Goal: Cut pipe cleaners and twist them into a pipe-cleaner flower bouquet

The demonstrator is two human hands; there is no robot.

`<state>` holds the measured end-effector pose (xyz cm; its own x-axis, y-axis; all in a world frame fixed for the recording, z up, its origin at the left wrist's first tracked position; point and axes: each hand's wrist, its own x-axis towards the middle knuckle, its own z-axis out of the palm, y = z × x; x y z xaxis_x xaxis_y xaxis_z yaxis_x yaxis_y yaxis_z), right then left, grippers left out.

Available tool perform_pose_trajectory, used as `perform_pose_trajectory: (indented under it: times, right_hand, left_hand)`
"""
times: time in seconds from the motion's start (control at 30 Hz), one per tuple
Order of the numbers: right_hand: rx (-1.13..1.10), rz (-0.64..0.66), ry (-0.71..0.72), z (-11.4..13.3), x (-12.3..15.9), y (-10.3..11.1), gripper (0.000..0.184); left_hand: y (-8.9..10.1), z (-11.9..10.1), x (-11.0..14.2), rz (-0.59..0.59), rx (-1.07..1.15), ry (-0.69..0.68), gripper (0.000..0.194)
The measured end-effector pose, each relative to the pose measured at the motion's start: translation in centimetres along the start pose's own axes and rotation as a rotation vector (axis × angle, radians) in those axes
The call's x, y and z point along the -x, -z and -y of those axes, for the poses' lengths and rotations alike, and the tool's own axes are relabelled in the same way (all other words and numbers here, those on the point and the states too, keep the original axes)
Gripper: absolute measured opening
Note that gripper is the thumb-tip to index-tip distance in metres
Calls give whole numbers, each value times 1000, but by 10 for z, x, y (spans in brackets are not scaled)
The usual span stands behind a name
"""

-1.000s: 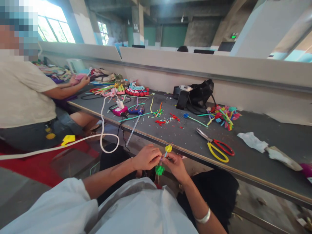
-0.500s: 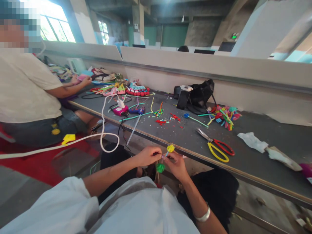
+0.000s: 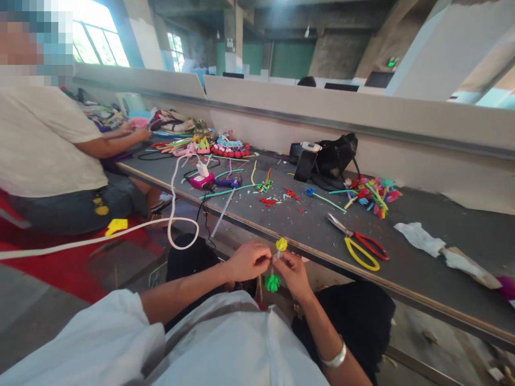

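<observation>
My right hand [image 3: 294,272] is closed in a pinch on a short stem between a small yellow pipe-cleaner flower [image 3: 281,244] and a green pipe-cleaner flower [image 3: 272,283]. The yellow bloom stands above the fingers; the green one hangs below, over my lap. My left hand [image 3: 250,260] is closed too, its thumb and fingertips meeting right beside the right fingertips at the stem. What the left fingers pinch is too small to make out. Both hands are just off the table's front edge.
On the dark table [image 3: 426,279] lie red-and-yellow scissors [image 3: 358,244], red snippets [image 3: 267,201], a blue flower on a stem [image 3: 328,200], a flower bunch [image 3: 376,193] and a black bag [image 3: 336,155]. A white cable [image 3: 172,203] loops at left, where a person [image 3: 48,139] works.
The green flower has swung slightly down and right and turned its face more toward me. Both hands stay together at the stem. The view has shifted a little.
</observation>
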<state>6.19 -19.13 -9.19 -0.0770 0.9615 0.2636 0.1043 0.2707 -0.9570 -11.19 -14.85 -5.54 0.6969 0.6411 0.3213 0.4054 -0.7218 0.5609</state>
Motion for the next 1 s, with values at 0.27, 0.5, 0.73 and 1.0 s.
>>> perform_pose_trajectory:
  times: [0.27,0.5,0.73,1.0]
  right_hand:
    - [-96,-108,-119,-2,-5,-6,26]
    - [-83,-72,-119,-2,-5,-1,28]
    - [-35,2,-99,-3,-5,2,18]
    - [206,-72,-7,-8,-4,1,18]
  left_hand:
    - [-6,2,0,-77,-198,-117,8]
    - [-2,10,3,-156,-352,-183,18]
    - [0,10,7,-112,-530,-236,24]
    - [-2,10,5,-34,-635,-251,24]
